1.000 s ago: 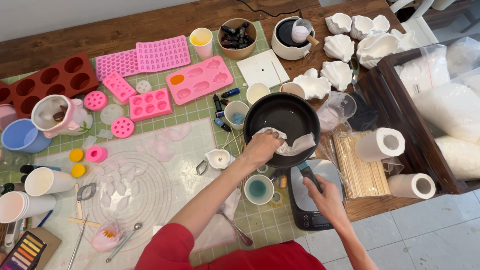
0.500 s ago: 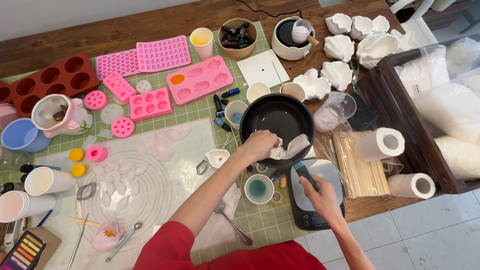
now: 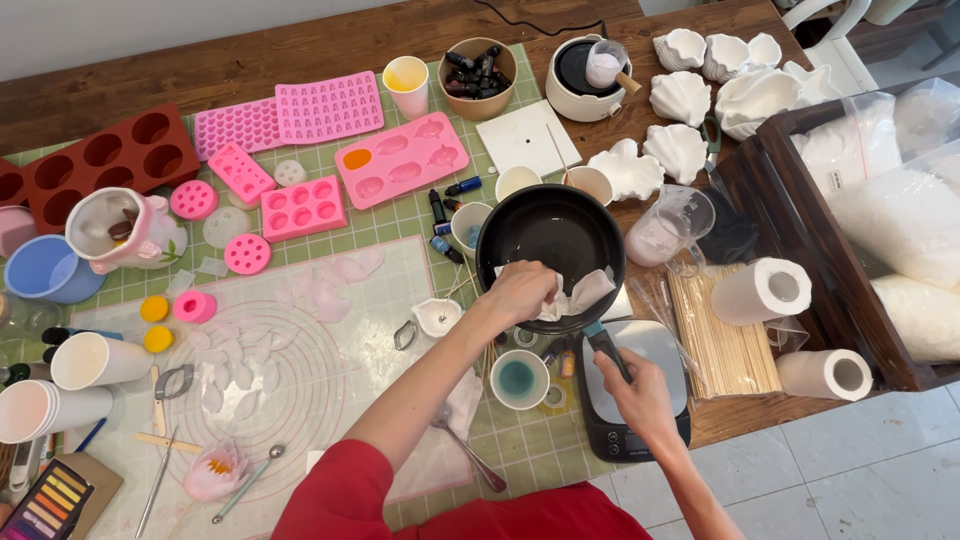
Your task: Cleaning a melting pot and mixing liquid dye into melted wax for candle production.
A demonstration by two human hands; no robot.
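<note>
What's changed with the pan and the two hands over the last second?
The black pan has shifted a little left and toward the person. The left hand stayed pressed on the white paper towel, sliding it left along the pan's near inner wall, and the towel is now more bunched. The right hand kept its grip on the pan handle, moving slightly left with it. The scale, cups and moulds stayed put.
</note>
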